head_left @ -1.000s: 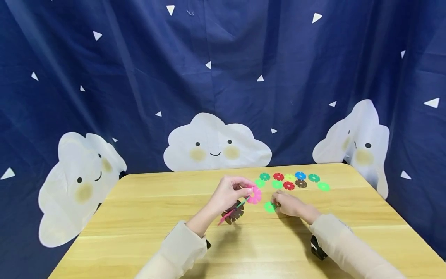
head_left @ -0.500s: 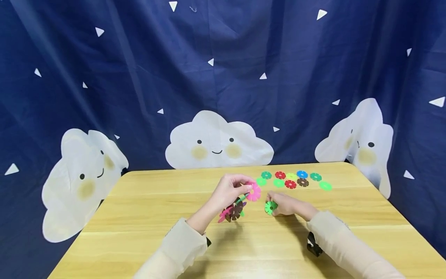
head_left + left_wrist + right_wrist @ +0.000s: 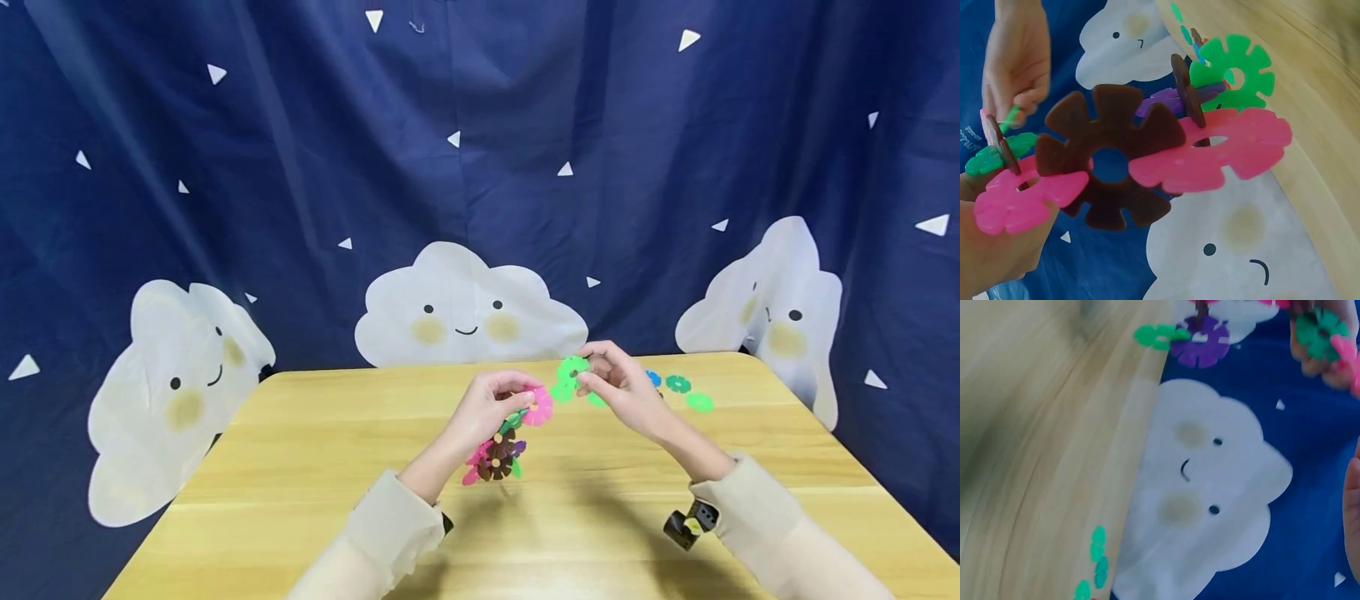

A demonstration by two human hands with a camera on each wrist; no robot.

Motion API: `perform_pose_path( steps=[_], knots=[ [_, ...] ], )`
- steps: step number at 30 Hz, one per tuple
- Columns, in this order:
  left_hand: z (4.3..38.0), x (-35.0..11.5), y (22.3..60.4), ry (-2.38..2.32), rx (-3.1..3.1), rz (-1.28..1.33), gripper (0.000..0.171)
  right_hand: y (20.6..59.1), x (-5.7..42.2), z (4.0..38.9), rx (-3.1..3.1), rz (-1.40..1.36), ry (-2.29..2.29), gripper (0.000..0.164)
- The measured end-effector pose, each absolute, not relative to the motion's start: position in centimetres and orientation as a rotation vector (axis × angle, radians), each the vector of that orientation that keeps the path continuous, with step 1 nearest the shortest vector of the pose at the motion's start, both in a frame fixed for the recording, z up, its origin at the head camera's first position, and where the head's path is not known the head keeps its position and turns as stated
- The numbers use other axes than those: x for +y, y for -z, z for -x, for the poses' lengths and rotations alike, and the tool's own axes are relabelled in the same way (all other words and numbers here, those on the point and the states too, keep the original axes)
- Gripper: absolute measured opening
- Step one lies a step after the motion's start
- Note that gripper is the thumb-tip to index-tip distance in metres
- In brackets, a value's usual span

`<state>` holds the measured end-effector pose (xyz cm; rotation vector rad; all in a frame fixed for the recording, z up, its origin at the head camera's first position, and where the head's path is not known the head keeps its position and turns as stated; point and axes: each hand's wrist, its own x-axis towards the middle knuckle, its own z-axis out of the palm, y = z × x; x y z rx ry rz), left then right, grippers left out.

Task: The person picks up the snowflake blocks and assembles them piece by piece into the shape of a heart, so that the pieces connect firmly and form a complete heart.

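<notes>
My left hand (image 3: 483, 412) pinches a pink notched snowflake disc (image 3: 540, 406) at the edge of a slotted-together chain. Below it hang a dark green disc, a brown disc (image 3: 1072, 131), a deep pink disc (image 3: 1210, 165), a purple disc (image 3: 1200, 347) and a light green disc (image 3: 1260, 78). Raised to the right, my right hand (image 3: 626, 390) holds a bright green snowflake disc (image 3: 572, 367) between thumb and fingers. This green disc is apart from the chain. In the right wrist view only an edge of the right hand shows.
Loose discs lie flat on the wooden table (image 3: 300, 467) at the back right, among them a blue disc (image 3: 654, 378), a dark green disc (image 3: 678, 384) and a light green disc (image 3: 700, 402). The right hand covers others. A blue cloud-print curtain (image 3: 480, 167) hangs behind.
My right hand has picked the green disc up off the table and lifted it upward. The left hand keeps its pinch; the chain has turned and hangs lower beneath it.
</notes>
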<state>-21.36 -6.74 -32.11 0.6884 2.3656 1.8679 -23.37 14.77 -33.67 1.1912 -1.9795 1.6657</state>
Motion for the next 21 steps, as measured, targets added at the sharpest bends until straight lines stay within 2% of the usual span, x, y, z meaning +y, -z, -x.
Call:
perform_pose_path(
  steps=[4, 12, 18, 21],
  knots=[
    [21.3, -6.6, 32.2, -1.864, 2.361, -0.685, 0.019, 33.3, 14.2, 22.4, -1.938, -1.267, -1.601, 0.021],
    [21.0, -6.1, 32.1, -1.875, 2.301, -0.710, 0.019, 33.5, 13.6, 21.6, -1.875, -1.240, -1.520, 0.023],
    [21.0, -5.6, 32.1, -1.899, 2.260, -0.691, 0.018, 33.7, 13.0, 21.4, -1.756, -1.320, -1.502, 0.015],
    [20.9, -5.5, 31.9, -1.938, 2.212, -0.661, 0.017, 33.9, 12.7, 21.3, -1.711, -1.348, -1.494, 0.020]
  ],
)
